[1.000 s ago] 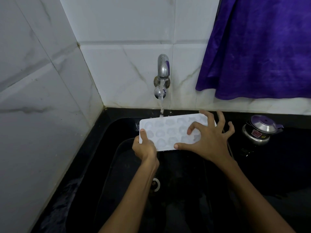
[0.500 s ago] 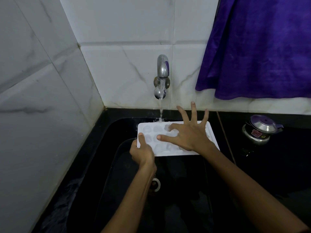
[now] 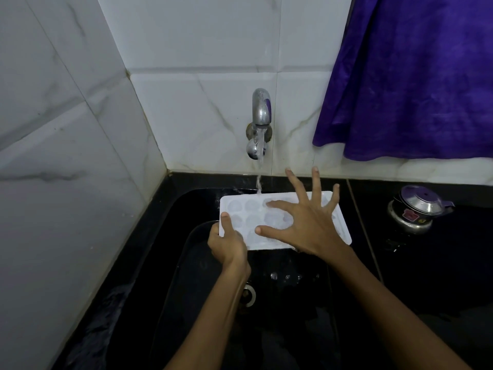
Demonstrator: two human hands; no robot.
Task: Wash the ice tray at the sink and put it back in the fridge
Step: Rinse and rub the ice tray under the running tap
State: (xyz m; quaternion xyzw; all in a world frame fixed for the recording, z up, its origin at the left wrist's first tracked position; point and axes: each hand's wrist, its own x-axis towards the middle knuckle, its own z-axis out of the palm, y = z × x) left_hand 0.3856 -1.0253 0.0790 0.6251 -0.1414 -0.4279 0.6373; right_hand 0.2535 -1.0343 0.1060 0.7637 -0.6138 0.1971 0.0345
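1. One white ice tray (image 3: 266,237) is held over the black sink (image 3: 170,303), its far edge right under the single stream of water (image 3: 258,180) that falls from the one chrome tap (image 3: 260,124) on the tiled wall.
2. The tray faces up; its rounded cells run in three rows, but the right hand covers several of them, so I cannot give the full number, perhaps around a dozen or more.
3. Two bare hands are at work. The left hand (image 3: 226,244) grips the tray's near left corner: the thumb lies on top along the left edge, and the other fingers are curled beneath, out of sight.
4. The right hand (image 3: 306,225) lies palm down on the tray's right half, its five fingers (image 3: 282,204) spread wide and flat; the thumb points left across the near cells, and two fingertips reach past the far edge.
5. Both forearms come up from the bottom of the view, the left one nearly straight, the right one slanting in from the right.
6. One purple cloth (image 3: 416,76) hangs on the wall at the right.
7. One small steel pot with a lid (image 3: 416,209) stands on the black table (image 3: 440,263), well apart from the tray.
8. One round drain (image 3: 249,295) shows in the sink bottom beside the left wrist.
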